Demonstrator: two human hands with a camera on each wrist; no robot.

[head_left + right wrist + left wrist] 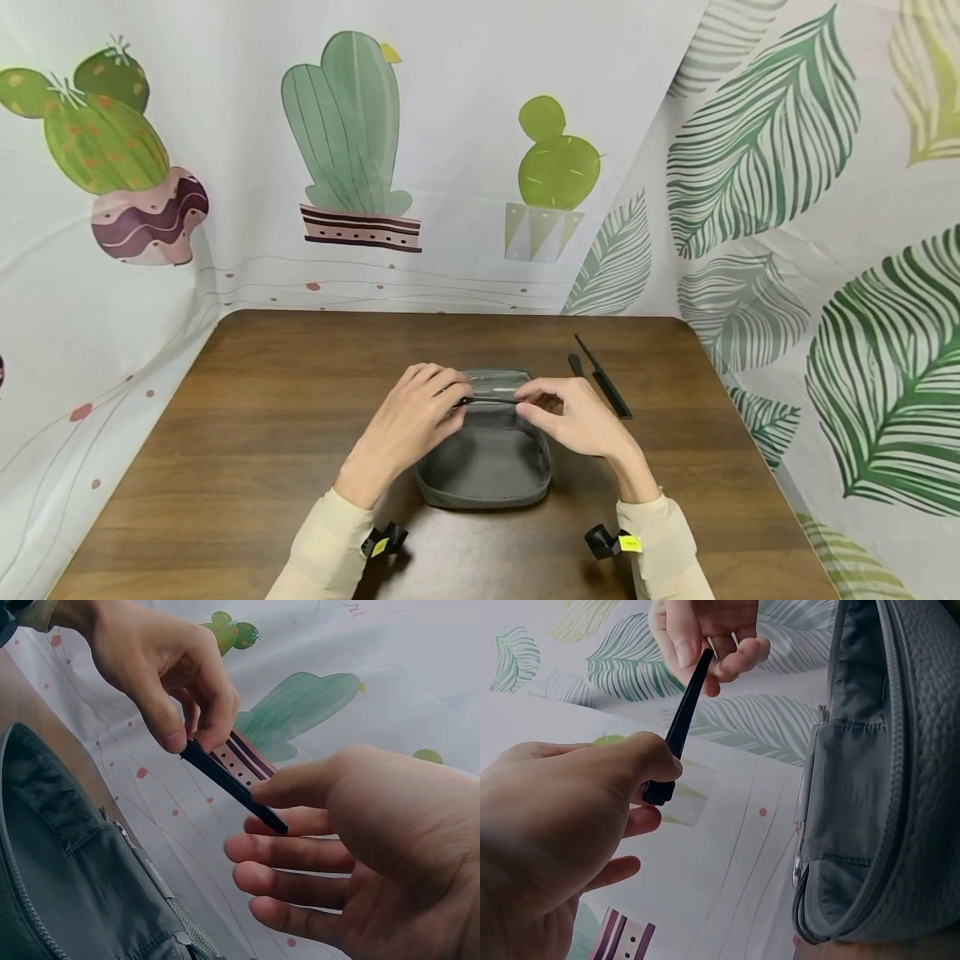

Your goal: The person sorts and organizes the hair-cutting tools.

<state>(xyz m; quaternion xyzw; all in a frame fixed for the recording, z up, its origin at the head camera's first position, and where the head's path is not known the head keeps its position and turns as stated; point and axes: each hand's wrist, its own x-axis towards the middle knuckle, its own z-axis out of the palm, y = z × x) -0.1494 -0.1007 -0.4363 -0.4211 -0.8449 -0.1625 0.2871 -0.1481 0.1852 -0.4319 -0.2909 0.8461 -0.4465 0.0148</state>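
A slim black hair clip [487, 401], tapered toward one end, is held level over the open pouch in the head view. My left hand [416, 421] pinches its wider end between thumb and fingers, seen close in the left wrist view on the clip [684, 724]. At the narrow end, the thumb and index finger of my right hand [375, 847] pinch the clip [225, 780], the other fingers extended. Below lies the grey zip pouch [483, 502], its lid raised at the back. Its textured side [937, 750] and inner pockets show in the left wrist view.
A black tail comb [611, 393] lies on the wooden table [247, 433] beyond my right hand. Beside it is a slim black tool [575, 364] with a rounded end, partly hidden by that hand. Printed cloth [465, 150] hangs behind the table.
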